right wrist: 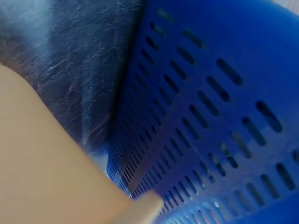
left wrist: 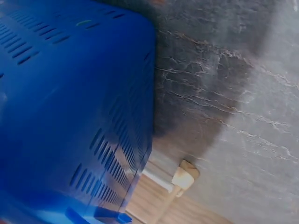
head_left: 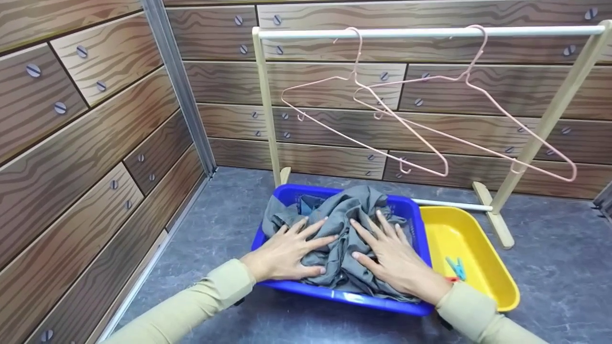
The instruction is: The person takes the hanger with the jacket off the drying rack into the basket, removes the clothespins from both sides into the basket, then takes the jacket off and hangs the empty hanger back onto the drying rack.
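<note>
Crumpled grey cloth (head_left: 356, 205) fills a blue plastic basket (head_left: 330, 292) with slotted sides. My left hand (head_left: 294, 251) rests on the left part of the cloth, fingers spread and straight. On the right part lies my right hand (head_left: 394, 255), its fingers also spread out flat against the fabric. A small patch of bluer fabric (head_left: 311, 203) shows at the back left of the basket. Both wrist views are mostly filled by the outer wall of the basket (left wrist: 84, 93); the right one also shows a blurred pale shape.
Right of the basket sits a yellow tray (head_left: 497, 277) with a blue clothespin (head_left: 456, 268) and a partly hidden red piece. Behind stands a rack with a white bar (head_left: 411, 32), two pink hangers (head_left: 411, 126) hanging from it. Wood-patterned panels enclose the grey floor (head_left: 205, 224).
</note>
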Available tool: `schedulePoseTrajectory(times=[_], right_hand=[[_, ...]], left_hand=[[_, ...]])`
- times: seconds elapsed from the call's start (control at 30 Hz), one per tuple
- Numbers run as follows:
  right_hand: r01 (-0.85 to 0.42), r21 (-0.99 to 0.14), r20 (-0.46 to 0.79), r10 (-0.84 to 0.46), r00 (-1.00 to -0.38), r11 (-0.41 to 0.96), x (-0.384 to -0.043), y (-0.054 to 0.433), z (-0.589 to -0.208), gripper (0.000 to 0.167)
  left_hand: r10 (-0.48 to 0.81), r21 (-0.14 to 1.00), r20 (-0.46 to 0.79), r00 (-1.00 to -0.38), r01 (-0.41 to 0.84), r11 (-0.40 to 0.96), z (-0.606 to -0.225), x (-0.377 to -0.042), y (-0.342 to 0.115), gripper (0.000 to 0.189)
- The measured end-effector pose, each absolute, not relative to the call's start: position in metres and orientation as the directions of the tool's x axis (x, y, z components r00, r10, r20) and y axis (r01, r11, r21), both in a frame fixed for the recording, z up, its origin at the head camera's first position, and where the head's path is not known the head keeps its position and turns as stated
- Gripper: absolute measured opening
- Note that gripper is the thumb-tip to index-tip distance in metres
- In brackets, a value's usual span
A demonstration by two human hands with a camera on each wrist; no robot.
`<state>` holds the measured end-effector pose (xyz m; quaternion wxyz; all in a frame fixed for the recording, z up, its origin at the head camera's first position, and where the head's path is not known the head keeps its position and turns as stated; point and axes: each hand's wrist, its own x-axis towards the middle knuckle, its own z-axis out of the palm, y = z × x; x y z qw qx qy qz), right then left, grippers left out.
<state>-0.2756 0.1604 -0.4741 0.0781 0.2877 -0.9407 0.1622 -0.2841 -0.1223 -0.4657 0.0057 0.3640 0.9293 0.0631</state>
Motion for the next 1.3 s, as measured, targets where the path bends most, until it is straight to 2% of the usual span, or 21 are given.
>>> schedulePoseTrajectory(times=[0.2,0.33,0.43,0.57,0.67,0.8,1.0,1.13,1.3], right_hand=[[-0.578,-0.232,0.171,-0.553,-0.816,0.782,-0.276,0.159,-0.479,0.069],[-0.582,-0.239,0.16,-0.56,-0.813,0.777,-0.275,0.158,-0.479,0.069],[-0.573,-0.261,0.187,-0.541,-0.82,0.777,-0.274,0.159,-0.475,0.067],[-0.572,-0.303,0.255,-0.514,-0.819,0.762,-0.271,0.169,-0.461,0.065],[-0.576,-0.329,0.305,-0.493,-0.815,0.748,-0.276,0.182,-0.445,0.064],[-0.572,-0.374,0.319,-0.478,-0.818,0.73,-0.294,0.2,-0.427,0.059],[-0.534,-0.508,0.209,-0.504,-0.838,0.676,-0.324,0.213,-0.429,0.061],[-0.502,-0.595,0.167,-0.514,-0.842,0.628,-0.342,0.207,-0.434,0.062],[-0.452,-0.688,0.119,-0.526,-0.842,0.567,-0.361,0.196,-0.431,0.059]], left_hand=[[0.679,0.135,-0.063,-0.731,0.668,0.731,-0.469,-0.284,-0.122,0.067],[0.676,0.168,-0.066,-0.734,0.66,0.732,-0.47,-0.284,-0.124,0.067],[0.673,0.173,-0.019,-0.74,0.66,0.731,-0.468,-0.282,-0.127,0.066],[0.67,0.122,0.092,-0.737,0.676,0.727,-0.457,-0.28,-0.133,0.067],[0.612,0.122,0.197,-0.766,0.639,0.76,-0.443,-0.283,-0.142,0.068],[0.442,0.262,0.281,-0.852,0.511,0.819,-0.428,-0.295,-0.16,0.069],[0.286,0.512,0.149,-0.946,0.322,0.796,-0.435,-0.301,-0.178,0.073],[0.241,0.576,0.099,-0.966,0.253,0.777,-0.443,-0.301,-0.179,0.079],[0.265,0.632,0.12,-0.957,0.279,0.723,-0.446,-0.304,-0.174,0.084]])
